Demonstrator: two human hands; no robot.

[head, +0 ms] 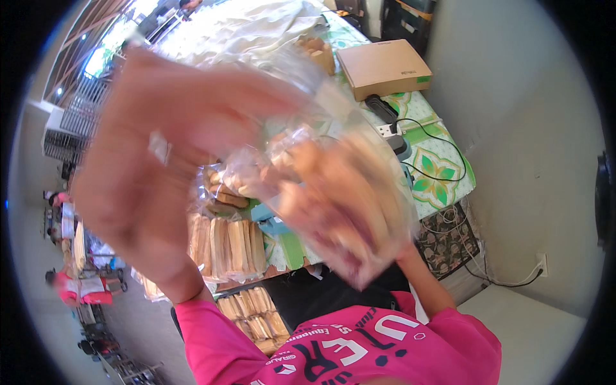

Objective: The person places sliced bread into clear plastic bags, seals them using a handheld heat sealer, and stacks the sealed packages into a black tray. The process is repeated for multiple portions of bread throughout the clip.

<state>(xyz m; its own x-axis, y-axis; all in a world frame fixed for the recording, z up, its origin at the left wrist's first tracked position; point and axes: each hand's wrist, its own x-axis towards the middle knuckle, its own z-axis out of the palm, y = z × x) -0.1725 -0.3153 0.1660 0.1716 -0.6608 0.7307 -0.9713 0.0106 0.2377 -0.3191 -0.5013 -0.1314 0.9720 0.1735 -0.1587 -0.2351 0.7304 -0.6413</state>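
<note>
My left hand, large and blurred close to the camera, pinches the top of a clear plastic bag. Inside the bag are tan bread-like pieces, some with a reddish-purple part; motion blur hides their exact kind. My right hand is at the bag's lower right side, mostly hidden behind it, so its grip does not show. A small bit of clear plastic shows against my left palm. Below the bag, packed bread slices stand in a row at the table edge, with more clear bags of bread pieces behind them.
A blue device sits on the green-patterned tablecloth. Toward the wall are a cardboard box, a power strip and a black cable. White cloth covers the far side. More packs lie low, beside my lap. People are at left.
</note>
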